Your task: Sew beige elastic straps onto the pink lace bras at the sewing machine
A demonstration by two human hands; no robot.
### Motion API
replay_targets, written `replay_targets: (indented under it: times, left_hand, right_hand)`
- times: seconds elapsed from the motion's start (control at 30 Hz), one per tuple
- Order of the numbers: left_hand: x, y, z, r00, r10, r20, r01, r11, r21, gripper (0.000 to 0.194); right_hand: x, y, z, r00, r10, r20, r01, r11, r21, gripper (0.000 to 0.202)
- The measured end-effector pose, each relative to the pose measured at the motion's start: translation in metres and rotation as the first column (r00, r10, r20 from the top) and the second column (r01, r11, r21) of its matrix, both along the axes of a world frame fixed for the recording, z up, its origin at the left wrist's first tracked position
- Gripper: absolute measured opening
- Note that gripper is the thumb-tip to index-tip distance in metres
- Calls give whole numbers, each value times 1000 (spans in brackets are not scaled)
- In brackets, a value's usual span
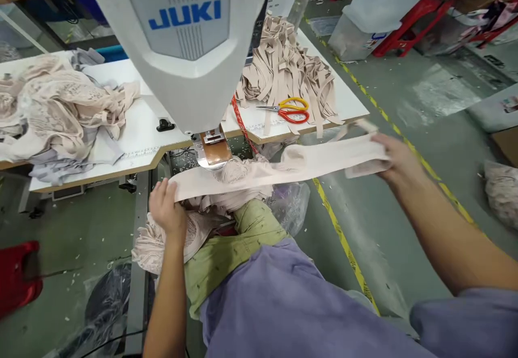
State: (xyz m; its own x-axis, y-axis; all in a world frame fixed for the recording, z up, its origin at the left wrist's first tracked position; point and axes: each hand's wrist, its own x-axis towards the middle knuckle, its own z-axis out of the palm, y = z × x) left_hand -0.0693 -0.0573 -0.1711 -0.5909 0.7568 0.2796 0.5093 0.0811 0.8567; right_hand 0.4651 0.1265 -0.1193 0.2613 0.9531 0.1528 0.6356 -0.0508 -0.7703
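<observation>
A pale beige fabric band point(324, 158) stretches between my hands, just in front of the sewing machine point(190, 28). My left hand point(167, 207) is closed on its left end, fingers curled over the edge. At the far right, my right hand point(399, 161) grips the other end, where the band folds back on itself. Gathered lace fabric point(237, 170) hangs from the middle of the band, beside the machine's small sewing plate point(216, 153). More lace cloth point(151, 247) lies bunched by my left forearm, over my lap.
Scissors point(285, 110) with yellow and red handles lie on the table point(352, 107), before a heap of beige strips point(283, 66). Lace garments point(68, 99) are piled on the left. White bins point(372, 18) and a red stool point(408, 28) stand beyond the floor tape.
</observation>
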Motion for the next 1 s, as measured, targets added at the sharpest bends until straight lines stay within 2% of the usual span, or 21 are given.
replay_targets:
  times: [0.03, 0.1, 0.2, 0.27, 0.3, 0.4, 0.47, 0.57, 0.63, 0.7, 0.77, 0.87, 1.0]
  left_hand:
    - [11, -1, -14, 991, 7, 130, -3, 999, -34, 27]
    - [33, -6, -42, 957, 6, 291, 22, 996, -92, 23]
    - [57, -13, -77, 856, 59, 513, 25, 988, -155, 19]
    - [60, -14, -93, 748, 113, 654, 14, 983, -185, 20]
    - [58, -13, -98, 687, 135, 714, 9, 981, -194, 21]
    - [46, -5, -105, 516, 161, 841, 5, 982, -190, 24]
    - [37, -1, -104, 436, 149, 887, 1, 986, -166, 27]
    - [27, -4, -96, 395, 120, 911, -60, 993, -105, 28]
    - [23, -12, -86, 427, 96, 899, -132, 990, -43, 17]
    - [21, -23, -73, 492, 70, 868, -198, 980, 33, 7]
    - [21, -32, -60, 563, 45, 825, -230, 968, 104, 6]
    - [24, -41, -42, 620, 6, 785, -213, 964, 161, 5]
    - [31, -43, -29, 626, -41, 779, -175, 966, 191, 10]
  right_hand:
    - [-10, -3, -15, 999, 37, -13, -38, 997, -74, 44]
    - [-33, -14, -43, 994, 107, 29, -99, 977, -188, 41]
    - [-79, -34, -71, 972, 219, 88, -192, 949, -249, 51]
    - [-115, -47, -74, 922, 371, 109, -340, 912, -229, 60]
    - [-135, -52, -72, 870, 476, 128, -447, 872, -199, 62]
    - [-193, -59, -62, 674, 708, 211, -704, 702, -106, 63]
    - [-224, -60, -62, 613, 758, 224, -756, 645, -112, 66]
    - [-250, -62, -76, 617, 756, 219, -743, 651, -154, 65]
    - [-257, -64, -91, 644, 733, 219, -722, 677, -140, 60]
    - [-258, -67, -103, 670, 714, 205, -708, 697, -114, 58]
    - [-257, -69, -110, 677, 711, 189, -705, 701, -107, 57]
    - [-258, -70, -112, 680, 711, 181, -702, 702, -118, 57]
    - [-262, -71, -110, 686, 705, 180, -694, 708, -132, 57]
